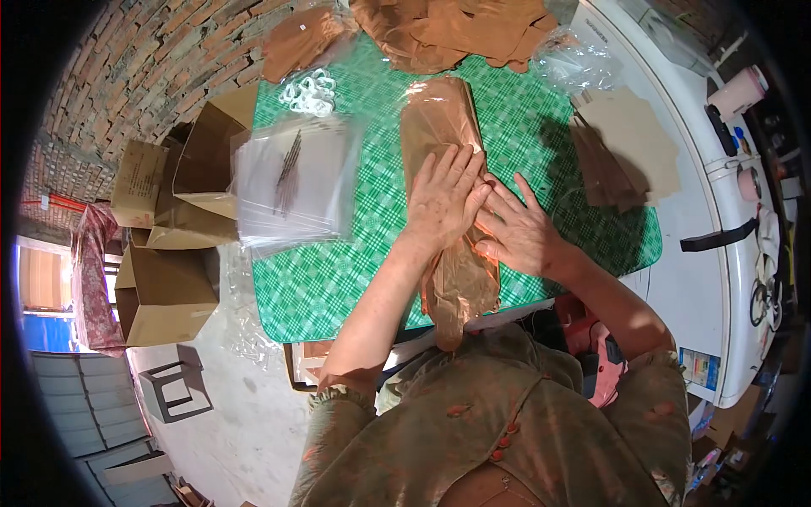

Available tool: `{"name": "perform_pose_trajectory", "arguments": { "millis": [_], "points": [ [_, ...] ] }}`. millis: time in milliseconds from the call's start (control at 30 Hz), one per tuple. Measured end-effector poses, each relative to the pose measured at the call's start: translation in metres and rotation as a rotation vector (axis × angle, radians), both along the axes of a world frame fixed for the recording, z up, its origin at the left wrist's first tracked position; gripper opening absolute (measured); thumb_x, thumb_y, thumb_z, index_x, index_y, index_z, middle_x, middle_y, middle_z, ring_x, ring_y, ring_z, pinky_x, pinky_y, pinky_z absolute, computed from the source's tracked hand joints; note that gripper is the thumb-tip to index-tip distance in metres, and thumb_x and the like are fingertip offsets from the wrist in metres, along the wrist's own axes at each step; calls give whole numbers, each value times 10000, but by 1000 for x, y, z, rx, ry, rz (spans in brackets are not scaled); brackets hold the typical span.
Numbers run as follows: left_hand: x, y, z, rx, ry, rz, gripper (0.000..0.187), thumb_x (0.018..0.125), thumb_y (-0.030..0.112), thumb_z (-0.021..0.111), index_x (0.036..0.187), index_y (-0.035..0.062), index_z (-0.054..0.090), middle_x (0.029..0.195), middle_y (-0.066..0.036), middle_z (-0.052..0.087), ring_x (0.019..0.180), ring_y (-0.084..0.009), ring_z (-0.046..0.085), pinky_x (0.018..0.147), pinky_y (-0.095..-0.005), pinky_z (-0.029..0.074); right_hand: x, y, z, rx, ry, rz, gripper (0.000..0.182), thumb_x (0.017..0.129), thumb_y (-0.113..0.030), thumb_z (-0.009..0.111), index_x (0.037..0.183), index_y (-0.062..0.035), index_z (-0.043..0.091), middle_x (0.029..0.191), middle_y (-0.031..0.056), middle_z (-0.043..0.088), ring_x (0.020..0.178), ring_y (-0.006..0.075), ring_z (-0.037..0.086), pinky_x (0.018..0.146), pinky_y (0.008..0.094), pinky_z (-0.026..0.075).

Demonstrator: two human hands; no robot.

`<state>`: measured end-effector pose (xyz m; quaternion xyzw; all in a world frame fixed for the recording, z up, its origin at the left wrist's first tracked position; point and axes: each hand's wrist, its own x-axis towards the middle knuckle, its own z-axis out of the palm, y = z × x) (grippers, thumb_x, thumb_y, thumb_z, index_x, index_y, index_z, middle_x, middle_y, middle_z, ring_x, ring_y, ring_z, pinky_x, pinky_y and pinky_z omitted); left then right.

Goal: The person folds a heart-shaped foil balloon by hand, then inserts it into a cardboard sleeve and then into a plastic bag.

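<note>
A long, shiny copper-brown bundle (pixel 439 110), seemingly in clear plastic film, lies lengthwise on the green checked tablecloth (pixel 376 169) before me. My left hand (pixel 441 196) rests flat on the middle of it, fingers stretched toward the far end. Beside and partly under it, my right hand (pixel 522 230) lies across the bundle's right edge with its fingers spread. Neither hand is closed around anything. The bundle's near end (pixel 460 296) is wrinkled and reaches the table edge by my body. What lies under my palms is hidden.
Left of the bundle sits a stack of clear plastic bags (pixel 325 194), with white rings (pixel 312 95) behind. Brown fabric pieces (pixel 473 34) lie at the back. Beige cards (pixel 634 144) and crumpled plastic (pixel 574 63) are on the right. Open cardboard boxes (pixel 165 291) stand left.
</note>
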<state>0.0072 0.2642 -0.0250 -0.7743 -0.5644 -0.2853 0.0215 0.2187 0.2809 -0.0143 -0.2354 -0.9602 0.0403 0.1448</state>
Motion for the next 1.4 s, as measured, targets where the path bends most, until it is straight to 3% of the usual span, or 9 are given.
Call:
{"name": "perform_pose_trajectory", "arguments": {
  "millis": [367, 600, 633, 733, 767, 867, 933, 1133, 1400],
  "points": [
    [-1, -1, -2, -100, 102, 25, 583, 1108, 367, 469, 1618, 87, 435, 1676, -103, 423, 1572, -319, 334, 1309, -498, 205, 21, -40, 24, -72, -68, 93, 860, 906, -484, 700, 1511, 85, 478, 1644, 268, 398, 1581, 373, 316, 1276, 624, 147],
    [0, -1, -1, -102, 113, 19, 618, 1086, 373, 508, 1624, 80, 420, 1684, -112, 406, 1571, -325, 330, 1308, -496, 206, 49, -91, 28, -216, -104, 192, 874, 906, -537, 679, 1506, 74, 502, 1637, 238, 434, 1580, 363, 331, 1266, 639, 168],
    [0, -2, -2, -104, 118, 20, 618, 1086, 372, 507, 1623, 78, 421, 1684, -113, 405, 1571, -325, 329, 1309, -496, 206, 51, -97, 31, -113, -59, 223, 742, 912, -465, 690, 1454, 28, 579, 1522, 210, 573, 1443, 351, 516, 1241, 582, 295],
    [1, -1, 0, -110, 125, 25, 619, 1085, 372, 502, 1622, 75, 421, 1686, -113, 403, 1572, -326, 327, 1309, -493, 206, 59, -86, 51, -575, -208, 405, 569, 925, -351, 683, 1389, -22, 643, 1306, 176, 700, 1203, 337, 661, 1121, 494, 455],
    [1, -2, 1, -116, 121, 24, 620, 1085, 374, 498, 1623, 76, 420, 1686, -113, 402, 1573, -325, 326, 1309, -492, 206, 57, -77, 74, -570, -339, 258, 491, 923, -247, 664, 1376, -59, 650, 1134, 135, 732, 1028, 330, 689, 991, 450, 520],
    [1, -1, -1, -86, 95, 26, 599, 1070, 385, 508, 1585, 81, 482, 1669, -110, 434, 1568, -304, 343, 1304, -502, 214, 22, -34, 57, -356, 77, 134, 490, 953, -206, 637, 1407, -23, 611, 1127, 178, 704, 1053, 373, 675, 964, 496, 510],
    [1, 1, -2, -79, 120, 27, 590, 1062, 390, 510, 1567, 85, 512, 1663, -107, 445, 1568, -292, 348, 1303, -509, 215, -7, 7, 32, -254, 367, 101, 546, 994, -217, 602, 1477, 27, 529, 1318, 233, 655, 1234, 395, 626, 1091, 509, 459],
    [1, 0, 0, -118, 123, 24, 598, 1062, 397, 485, 1579, 95, 495, 1678, -106, 418, 1588, -301, 310, 1314, -511, 193, -32, 61, 3, -23, 118, -58, 653, 1041, -335, 583, 1519, 85, 435, 1569, 281, 478, 1501, 398, 419, 1283, 525, 244],
    [1, 1, 1, -172, 157, 25, 601, 1065, 415, 494, 1580, 104, 486, 1680, -113, 401, 1593, -318, 287, 1327, -505, 163, -46, 60, 3, 85, 51, -138, 711, 1024, -365, 610, 1486, 147, 439, 1538, 326, 488, 1510, 427, 391, 1295, 535, 207]
  ]
}}
